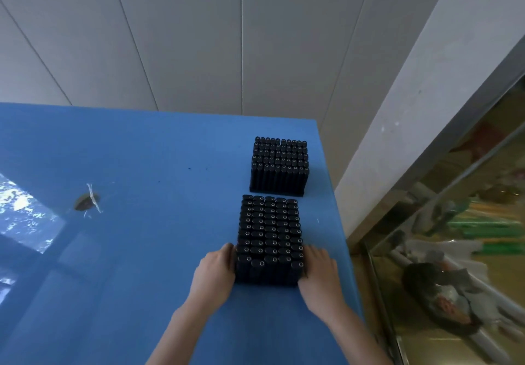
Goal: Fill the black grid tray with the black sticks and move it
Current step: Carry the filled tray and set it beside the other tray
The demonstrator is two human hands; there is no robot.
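Near tray, far tray packed with sticks; left hand, right hand press the nearer, flat-fingered.

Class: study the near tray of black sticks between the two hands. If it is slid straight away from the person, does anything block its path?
Yes. A second filled tray stands directly beyond the near tray, close to its far edge. The left hand and right hand rest against its sides, with nothing between.

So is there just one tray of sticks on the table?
No, two stand on the table: a near tray between the left hand and right hand, and a far tray behind it.
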